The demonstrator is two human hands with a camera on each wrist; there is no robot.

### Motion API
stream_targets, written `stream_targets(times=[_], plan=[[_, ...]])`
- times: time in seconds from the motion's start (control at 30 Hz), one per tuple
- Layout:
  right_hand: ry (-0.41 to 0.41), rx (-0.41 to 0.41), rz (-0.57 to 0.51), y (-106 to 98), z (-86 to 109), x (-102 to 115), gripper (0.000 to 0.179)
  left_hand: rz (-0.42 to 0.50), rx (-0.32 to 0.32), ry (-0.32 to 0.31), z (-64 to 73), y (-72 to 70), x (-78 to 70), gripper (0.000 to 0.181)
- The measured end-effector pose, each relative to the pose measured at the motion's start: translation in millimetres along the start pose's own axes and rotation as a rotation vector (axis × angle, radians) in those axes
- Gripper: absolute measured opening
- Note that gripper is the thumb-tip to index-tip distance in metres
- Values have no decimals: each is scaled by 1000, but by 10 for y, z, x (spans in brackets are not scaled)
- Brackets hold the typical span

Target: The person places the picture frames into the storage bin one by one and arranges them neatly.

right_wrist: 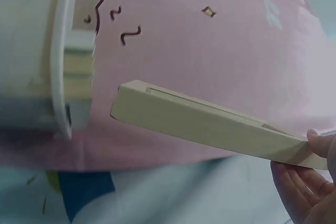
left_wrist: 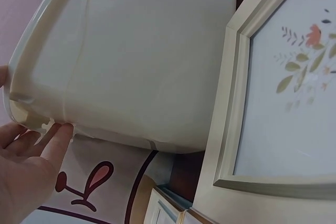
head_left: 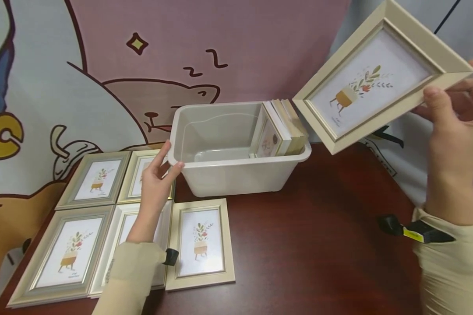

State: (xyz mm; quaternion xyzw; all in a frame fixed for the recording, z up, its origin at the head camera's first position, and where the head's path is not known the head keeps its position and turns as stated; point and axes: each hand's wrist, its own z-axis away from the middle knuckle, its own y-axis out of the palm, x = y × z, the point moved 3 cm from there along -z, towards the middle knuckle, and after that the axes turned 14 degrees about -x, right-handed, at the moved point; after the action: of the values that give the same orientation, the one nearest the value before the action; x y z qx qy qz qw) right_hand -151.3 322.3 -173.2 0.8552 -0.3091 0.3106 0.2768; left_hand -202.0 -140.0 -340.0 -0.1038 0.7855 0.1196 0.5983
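In the head view, my right hand (head_left: 459, 124) holds a cream picture frame (head_left: 364, 89) by one edge, thumb on its front. The picture frame is raised and tilted at the upper right, its plant print showing. Edge-on, the same picture frame (right_wrist: 205, 121) crosses the right wrist view. My left hand (head_left: 154, 181) grips the rim at the left end of a light grey plastic bin (head_left: 236, 178). In the left wrist view its fingers curl at the bin's (left_wrist: 147, 51) rim. Several picture frames (head_left: 285, 129) stand on edge inside, packed against the bin's right end.
Left of the bin, several picture frames lie face up on the dark red-brown table (head_left: 307, 245): silver-grey ones (head_left: 49, 253), a gold-edged one, a white one partly under my left arm, and a cream one (head_left: 201, 245) in front. A cartoon-printed cloth (head_left: 256, 52) hangs behind.
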Motion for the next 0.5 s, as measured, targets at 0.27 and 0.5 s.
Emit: stream_targets(times=[0.27,0.5], plan=[[0,8,-277,303,151,73,48,34,-2,0,3,5,8,63],[25,44,-460,581,335,84,50,36,-1,-3,12,4,9,63]])
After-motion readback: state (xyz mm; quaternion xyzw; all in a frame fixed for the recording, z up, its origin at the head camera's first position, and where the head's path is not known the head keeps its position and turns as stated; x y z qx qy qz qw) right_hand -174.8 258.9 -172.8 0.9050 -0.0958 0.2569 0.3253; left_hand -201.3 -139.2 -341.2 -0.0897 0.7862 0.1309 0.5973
